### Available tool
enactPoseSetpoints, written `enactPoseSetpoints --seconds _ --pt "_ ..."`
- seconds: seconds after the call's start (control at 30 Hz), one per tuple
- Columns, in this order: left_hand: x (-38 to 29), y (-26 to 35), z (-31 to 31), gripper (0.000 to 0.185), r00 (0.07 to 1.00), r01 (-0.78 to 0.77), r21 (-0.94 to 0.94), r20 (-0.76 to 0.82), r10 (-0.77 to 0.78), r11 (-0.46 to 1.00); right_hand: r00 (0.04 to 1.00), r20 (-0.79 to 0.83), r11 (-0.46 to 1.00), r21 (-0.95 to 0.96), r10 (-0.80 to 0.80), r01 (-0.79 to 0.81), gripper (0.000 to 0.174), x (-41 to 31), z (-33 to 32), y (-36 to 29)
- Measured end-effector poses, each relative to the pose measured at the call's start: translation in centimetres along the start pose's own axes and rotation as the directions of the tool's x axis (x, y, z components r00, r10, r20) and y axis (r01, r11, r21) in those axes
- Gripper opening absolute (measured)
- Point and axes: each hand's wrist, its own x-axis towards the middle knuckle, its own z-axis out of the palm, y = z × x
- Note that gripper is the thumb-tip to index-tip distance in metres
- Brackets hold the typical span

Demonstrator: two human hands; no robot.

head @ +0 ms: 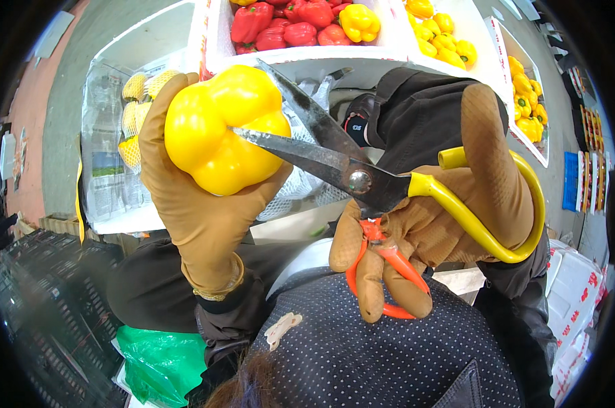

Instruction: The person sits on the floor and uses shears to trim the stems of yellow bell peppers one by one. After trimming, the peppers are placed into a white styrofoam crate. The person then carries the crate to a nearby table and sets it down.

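Gloved in brown, my left hand (pixel 200 209) holds a yellow bell pepper (pixel 220 127) with its lobed bottom facing me. My right hand (pixel 440 219), in a matching glove, grips a pair of scissors (pixel 333 163) with one yellow-coated handle and one orange-red handle. The scissor blades stand apart. One tip lies over the middle of the pepper, and the other is by its upper right edge; whether either touches the skin I cannot tell. White foam mesh sleeves (pixel 292 188) lie below and behind the blades.
A newspaper-lined foam box (pixel 95 163) at left holds several peppers in mesh sleeves (pixel 134 115). Ahead, a foam box (pixel 389 41) carries red peppers (pixel 271 38) and a yellow one. More yellow peppers (pixel 445 41) fill boxes at right. Black crates (pixel 57 306) and a green plastic bag (pixel 162 362) are lower left.
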Motion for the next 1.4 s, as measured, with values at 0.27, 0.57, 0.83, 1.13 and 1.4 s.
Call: enactPoseSetpoints --seconds 0.27,0.57,0.83,1.13,1.4 --pt "-0.3 0.0 -0.1 0.090 0.995 0.101 -0.122 -0.016 -0.103 0.987 0.993 -0.039 0.992 -0.062 -0.109 0.106 0.065 -0.5 -0.4 -0.6" --pt "0.8 -2.5 -1.8 0.076 0.899 0.118 -0.875 -0.106 -0.425 0.469 0.567 -0.412 0.544 -0.835 -0.713 0.077 0.048 2.0 -1.6 2.0" --pt "-0.6 -3.2 -0.3 0.066 0.797 0.164 -0.975 0.043 -0.602 0.148 0.381 -0.061 0.017 -0.993 -0.923 -0.119 0.060 8.2 -6.3 4.5" --pt "-1.3 -3.9 2.3 0.065 0.659 0.277 -0.954 0.101 -0.746 0.116 0.401 -0.090 0.018 -0.984 -0.912 -0.179 0.054 9.9 -7.8 3.5" --pt "-1.7 -6.3 2.3 0.063 0.648 0.321 -0.946 0.255 -0.718 -0.047 0.399 -0.069 0.011 -0.989 -0.914 -0.145 0.048 8.5 -9.6 3.5"
